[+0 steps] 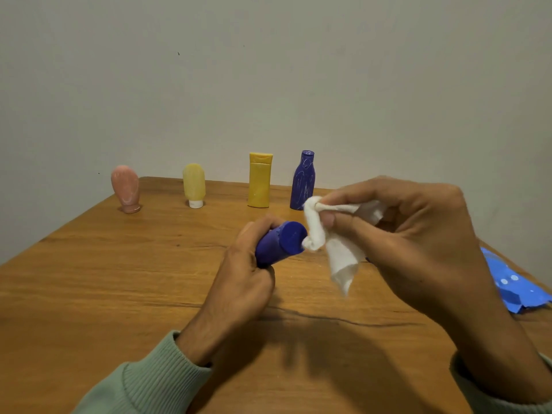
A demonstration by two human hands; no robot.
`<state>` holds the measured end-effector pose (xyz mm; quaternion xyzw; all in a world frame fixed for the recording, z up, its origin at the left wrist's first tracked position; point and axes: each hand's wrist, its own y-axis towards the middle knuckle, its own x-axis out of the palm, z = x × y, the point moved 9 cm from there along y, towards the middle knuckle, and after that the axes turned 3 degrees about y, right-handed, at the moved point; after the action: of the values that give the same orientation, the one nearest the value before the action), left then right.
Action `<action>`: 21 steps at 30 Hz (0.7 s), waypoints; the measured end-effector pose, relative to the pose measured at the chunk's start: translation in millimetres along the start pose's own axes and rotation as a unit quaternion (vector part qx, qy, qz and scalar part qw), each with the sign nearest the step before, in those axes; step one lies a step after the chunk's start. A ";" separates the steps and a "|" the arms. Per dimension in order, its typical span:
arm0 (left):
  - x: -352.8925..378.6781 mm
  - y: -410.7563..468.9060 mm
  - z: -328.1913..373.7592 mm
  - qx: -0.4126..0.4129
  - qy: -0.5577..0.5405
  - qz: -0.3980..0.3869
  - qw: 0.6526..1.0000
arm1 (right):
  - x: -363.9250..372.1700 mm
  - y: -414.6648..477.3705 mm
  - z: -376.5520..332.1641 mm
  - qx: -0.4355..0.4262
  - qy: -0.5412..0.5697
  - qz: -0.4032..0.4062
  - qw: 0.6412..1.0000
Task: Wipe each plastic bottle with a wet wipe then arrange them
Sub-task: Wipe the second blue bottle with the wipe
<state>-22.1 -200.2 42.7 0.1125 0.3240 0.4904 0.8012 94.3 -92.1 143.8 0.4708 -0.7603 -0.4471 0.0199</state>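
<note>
The wooden table (119, 279) fills the lower frame. Right of centre, the right hand (418, 234) pinches a bunched white wet wipe (337, 252) between thumb and fingers. At centre, the left hand (248, 273) is curled round a dark blue bottle (280, 243), held tilted above the table, and the wipe touches the rim of its flat round end.

A blue wipe packet (513, 285) lies at the right edge. Across mid-frame four bottles stand apart: a pink bottle (125, 188), a pale yellow tube (194, 183), a yellow bottle (260, 180) and a violet bottle (303, 180).

The step in hand looks like wiping this bottle's end. The next move calls for turning the bottle so the wipe reaches its body, then standing it in the row.
</note>
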 end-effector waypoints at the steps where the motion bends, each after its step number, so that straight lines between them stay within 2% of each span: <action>1: 0.5 0.0 -0.2 0.006 -0.008 -0.003 1.000 | 8.7 -1.1 -1.6 -0.001 0.001 -0.040 0.999; 3: 0.3 -1.2 2.9 0.023 -0.020 0.003 1.000 | 22.1 -3.6 -5.6 -0.026 -0.026 -0.082 0.996; 7: -0.9 0.4 -0.8 -0.003 -0.017 0.015 1.000 | 25.6 -4.8 -5.4 -0.068 -0.061 -0.027 0.995; 9: -1.2 0.4 -2.7 -0.015 -0.016 0.013 1.000 | 23.1 -3.8 -1.9 -0.061 -0.069 -0.011 0.996; 13: -5.6 -2.2 -6.0 -0.033 -0.035 0.041 0.998 | 27.2 -4.0 -1.9 -0.057 -0.042 -0.059 0.996; 18: -3.2 0.5 -2.3 -0.024 -0.024 0.020 0.999 | 19.1 -1.8 -0.6 -0.057 -0.054 -0.008 0.997; 21: -2.6 -3.0 2.3 -0.019 -0.038 0.017 0.999 | 24.8 -2.9 -2.4 -0.060 -0.047 -0.045 0.996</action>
<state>-19.3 -203.6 44.0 0.1216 0.2816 0.5055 0.8064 83.6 -112.3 133.5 0.4811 -0.7101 -0.5140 -0.0083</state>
